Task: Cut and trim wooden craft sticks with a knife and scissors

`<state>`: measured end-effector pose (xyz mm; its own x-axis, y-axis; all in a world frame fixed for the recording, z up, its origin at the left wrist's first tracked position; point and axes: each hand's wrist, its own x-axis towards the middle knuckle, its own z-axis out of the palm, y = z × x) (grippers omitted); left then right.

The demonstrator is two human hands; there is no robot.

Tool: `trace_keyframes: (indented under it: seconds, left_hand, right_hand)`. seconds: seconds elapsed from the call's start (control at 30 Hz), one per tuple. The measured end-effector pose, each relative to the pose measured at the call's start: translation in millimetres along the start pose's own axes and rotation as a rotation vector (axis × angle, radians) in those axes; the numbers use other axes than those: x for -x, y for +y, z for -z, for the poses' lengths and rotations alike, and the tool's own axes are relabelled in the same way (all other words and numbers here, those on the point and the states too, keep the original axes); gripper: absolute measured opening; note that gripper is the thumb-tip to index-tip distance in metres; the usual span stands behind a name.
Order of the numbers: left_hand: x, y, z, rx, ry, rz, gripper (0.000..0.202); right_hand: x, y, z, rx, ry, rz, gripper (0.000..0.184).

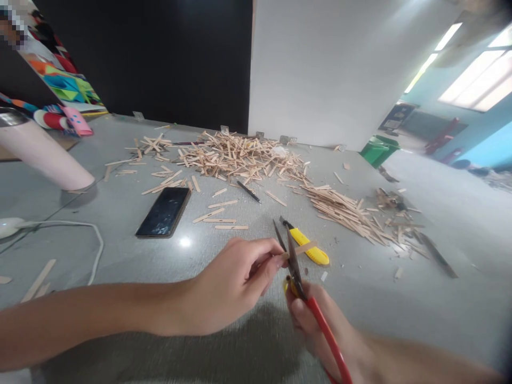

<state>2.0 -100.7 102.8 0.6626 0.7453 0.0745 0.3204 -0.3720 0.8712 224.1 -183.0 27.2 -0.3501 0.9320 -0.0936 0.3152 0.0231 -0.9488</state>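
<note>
My left hand (236,282) pinches a thin wooden stick (306,248) and holds it level above the grey table (120,250). My right hand (320,325) grips red-handled scissors (294,266), whose dark blades point up and away and straddle the stick near my left fingertips. A yellow utility knife (310,246) lies on the table just behind the blades.
A big heap of wooden sticks (240,154) lies at the back. A second bundle of sticks (348,210) lies to the right, with offcuts around it. A black phone (164,212) lies left of centre. A pink cylinder (44,154) and a white cable (92,240) are at the left.
</note>
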Motion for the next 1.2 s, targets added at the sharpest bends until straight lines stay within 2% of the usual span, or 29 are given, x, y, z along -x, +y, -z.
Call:
trace_keyframes:
  seconds: [0.17, 0.63, 0.9, 1.07, 1.2]
  left_hand:
    - [1, 0, -0.8, -0.001, 0.005, 0.008, 0.037]
    - [0, -3, -2.1, 0.054, -0.007, 0.032, 0.037]
    - [0, -4, -1.8, 0.123, -0.007, 0.072, 0.041]
    - [0, -1, 3.2, 0.154, 0.051, 0.069, 0.038]
    - [1, 1, 7.6, 0.148, 0.089, 0.068, 0.038]
  right_hand:
    - [-2, -4, 1, 0.022, -0.002, 0.051, 0.043]
    - [-2, -10, -3, -0.003, 0.057, 0.02, 0.052]
    - [-4, -16, -2, -0.065, -0.007, -0.029, 0.052]
    - [-9, -16, 4, -0.059, -0.027, 0.121, 0.054]
    - [-11, -17, 8, -0.101, -0.009, 0.128, 0.057]
